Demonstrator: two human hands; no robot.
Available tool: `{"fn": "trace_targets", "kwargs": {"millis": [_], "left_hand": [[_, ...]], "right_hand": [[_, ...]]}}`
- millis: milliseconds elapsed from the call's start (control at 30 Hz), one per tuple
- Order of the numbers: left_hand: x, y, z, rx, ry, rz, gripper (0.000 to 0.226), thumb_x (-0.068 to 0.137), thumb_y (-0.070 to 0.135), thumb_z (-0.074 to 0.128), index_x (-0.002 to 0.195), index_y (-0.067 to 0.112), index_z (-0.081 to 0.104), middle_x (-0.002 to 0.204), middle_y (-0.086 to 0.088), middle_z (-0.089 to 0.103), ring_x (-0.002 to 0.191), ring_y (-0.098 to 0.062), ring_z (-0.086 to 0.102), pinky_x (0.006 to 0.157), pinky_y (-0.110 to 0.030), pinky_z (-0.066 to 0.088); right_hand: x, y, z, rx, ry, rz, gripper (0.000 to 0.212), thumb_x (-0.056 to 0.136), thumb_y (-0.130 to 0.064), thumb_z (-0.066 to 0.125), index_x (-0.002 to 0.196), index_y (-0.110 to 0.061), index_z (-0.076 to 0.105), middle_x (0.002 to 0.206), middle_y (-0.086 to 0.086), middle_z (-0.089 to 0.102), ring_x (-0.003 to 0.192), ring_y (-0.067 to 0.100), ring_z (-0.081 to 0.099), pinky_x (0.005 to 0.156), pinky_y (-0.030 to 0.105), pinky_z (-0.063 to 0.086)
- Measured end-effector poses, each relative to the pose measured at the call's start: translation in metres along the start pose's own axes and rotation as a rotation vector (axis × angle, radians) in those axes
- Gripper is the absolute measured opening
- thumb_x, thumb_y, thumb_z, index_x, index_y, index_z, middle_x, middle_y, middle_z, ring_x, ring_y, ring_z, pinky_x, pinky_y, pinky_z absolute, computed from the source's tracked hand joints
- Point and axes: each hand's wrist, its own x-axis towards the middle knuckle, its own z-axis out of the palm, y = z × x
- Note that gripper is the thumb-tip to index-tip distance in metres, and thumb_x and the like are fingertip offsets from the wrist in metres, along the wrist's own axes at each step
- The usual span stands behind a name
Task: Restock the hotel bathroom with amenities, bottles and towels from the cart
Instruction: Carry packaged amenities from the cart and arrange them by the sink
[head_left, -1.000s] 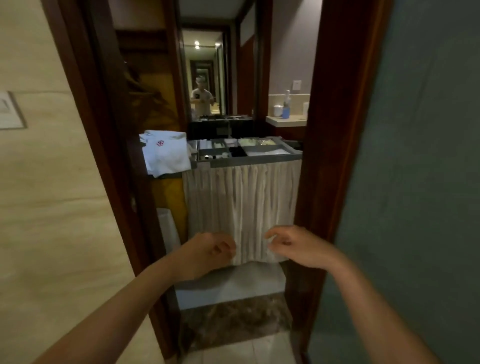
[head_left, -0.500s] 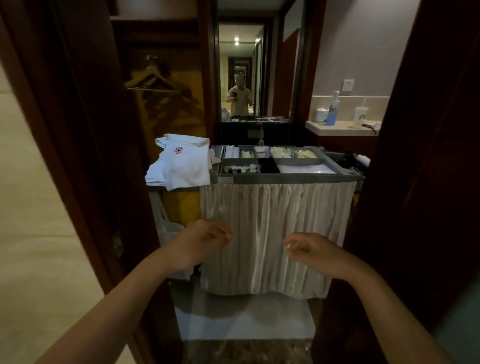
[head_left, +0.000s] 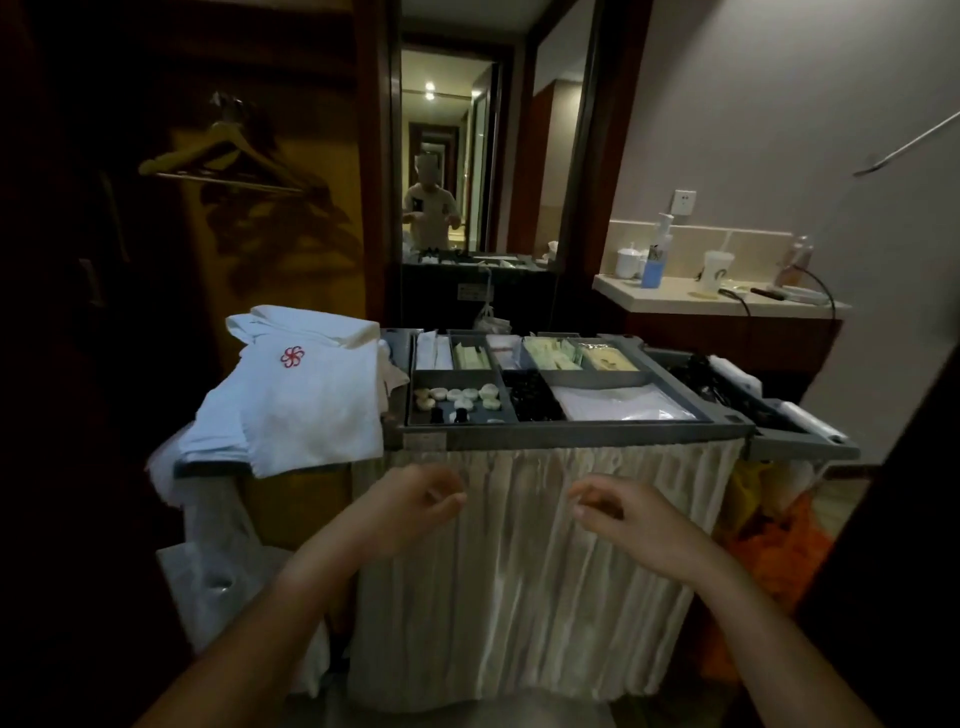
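1. Ahead of and above both hands, the housekeeping cart (head_left: 571, 435) stands broadside. Its grey top tray runs left to right across the view, and a pleated skirt (head_left: 519, 582) hangs from the front rim.
2. The left hand (head_left: 410, 506) and right hand (head_left: 618, 514) hover side by side in front of the skirt, just below the rim and apart from each other. The fingers (head_left: 448, 498) of both are loosely curled and hold nothing. Whether any fingertip brushes the fabric cannot be told.
3. The folded white towels (head_left: 311, 410), the top one bearing a red emblem, lie stacked on the cart's left end. They are up and to the left of the left hand, near it, and well apart from the right hand.
4. The small bottles (head_left: 460, 399) sit with round caps in the front-left compartment, almost straight above the left hand. The pale sachets (head_left: 553, 353) fill the back compartments, farther off.
5. Flat white packs (head_left: 618, 402) lie in the front-right compartment, above the right hand.
6. Judgement: nothing is picked yet. Any first reach goes up and forward over the rim. The left hand is better placed for towels or bottles, the right hand for the packs.
7. Beyond the cart, back right, is the vanity tabletop (head_left: 675, 299), with a blue pump bottle (head_left: 653, 270) on it.
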Motion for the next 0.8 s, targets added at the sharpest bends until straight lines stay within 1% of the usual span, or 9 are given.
{"fn": "trace_targets", "kwargs": {"millis": [67,133,233,300,433,533,667,733,800], "left_hand": [[0.026,-0.017,-0.003,0.000,-0.001,-0.010,0.016,0.093,0.033,0.049,0.106,0.028,0.057,0.102,0.012,0.059,0.094,0.001,0.057,0.081,-0.018,0.048],[0.048,-0.035,-0.004,-0.008,-0.019,-0.019,0.017,0.093,0.033,0.049,0.106,0.026,0.057,0.101,0.012,0.059,0.093,0.001,0.057,0.080,-0.018,0.048],[0.081,-0.060,-0.008,-0.035,-0.034,-0.031,0.016,0.093,0.034,0.049,0.106,0.028,0.057,0.099,0.013,0.059,0.092,0.001,0.058,0.078,-0.019,0.050],[0.101,-0.077,-0.010,-0.053,-0.020,-0.048,0.011,0.093,0.034,0.050,0.102,0.033,0.055,0.096,0.015,0.059,0.090,0.002,0.058,0.073,-0.016,0.049],[0.141,-0.110,-0.016,-0.077,0.017,-0.114,0.007,0.092,0.033,0.051,0.097,0.037,0.054,0.095,0.015,0.059,0.088,0.003,0.058,0.068,-0.015,0.048],[0.178,-0.130,-0.023,-0.061,0.028,-0.162,0.006,0.092,0.034,0.051,0.097,0.037,0.054,0.094,0.016,0.060,0.086,0.004,0.058,0.065,-0.013,0.046],[0.237,-0.156,-0.032,-0.067,0.058,-0.229,0.011,0.093,0.032,0.050,0.103,0.032,0.056,0.094,0.015,0.060,0.087,0.002,0.057,0.069,-0.014,0.045],[0.266,-0.169,-0.036,-0.068,0.059,-0.265,0.012,0.094,0.031,0.050,0.104,0.030,0.056,0.095,0.011,0.061,0.088,-0.002,0.058,0.076,-0.020,0.049],[0.293,-0.183,-0.040,-0.061,0.057,-0.312,0.012,0.094,0.031,0.049,0.103,0.031,0.056,0.096,0.006,0.062,0.089,-0.009,0.060,0.081,-0.029,0.052]], "right_hand": [[0.026,0.004,0.003,-0.024,-0.008,0.012,0.021,0.091,-0.021,0.057,0.112,-0.021,0.062,0.103,-0.008,0.064,0.097,0.002,0.059,0.084,0.014,0.045],[0.051,0.010,0.006,-0.050,-0.016,0.023,0.022,0.091,-0.023,0.057,0.113,-0.022,0.062,0.103,-0.006,0.065,0.096,0.003,0.060,0.085,0.017,0.047],[0.089,0.023,0.008,-0.068,-0.006,0.022,0.019,0.091,-0.025,0.057,0.109,-0.023,0.064,0.101,-0.006,0.066,0.093,0.002,0.061,0.083,0.018,0.048],[0.114,0.034,0.010,-0.065,-0.013,0.018,0.017,0.091,-0.026,0.057,0.106,-0.026,0.064,0.100,-0.009,0.066,0.093,-0.001,0.060,0.083,0.017,0.048],[0.174,0.060,0.017,-0.080,-0.059,0.032,0.018,0.090,-0.027,0.058,0.107,-0.026,0.064,0.099,-0.010,0.066,0.092,0.000,0.060,0.085,0.022,0.050],[0.227,0.079,0.019,-0.068,-0.095,0.027,0.022,0.090,-0.030,0.057,0.112,-0.029,0.061,0.101,-0.014,0.062,0.094,-0.002,0.058,0.081,0.018,0.047],[0.308,0.110,0.015,-0.035,-0.161,-0.004,0.025,0.091,-0.030,0.056,0.116,-0.029,0.059,0.103,-0.013,0.061,0.092,-0.004,0.056,0.075,0.011,0.044],[0.350,0.125,0.010,-0.035,-0.177,-0.022,0.028,0.092,-0.029,0.056,0.119,-0.027,0.058,0.104,-0.012,0.061,0.090,-0.006,0.055,0.072,0.006,0.043],[0.387,0.139,0.007,-0.038,-0.212,-0.049,0.027,0.092,-0.029,0.056,0.119,-0.027,0.058,0.101,-0.012,0.060,0.087,-0.009,0.053,0.070,0.003,0.043]]}}
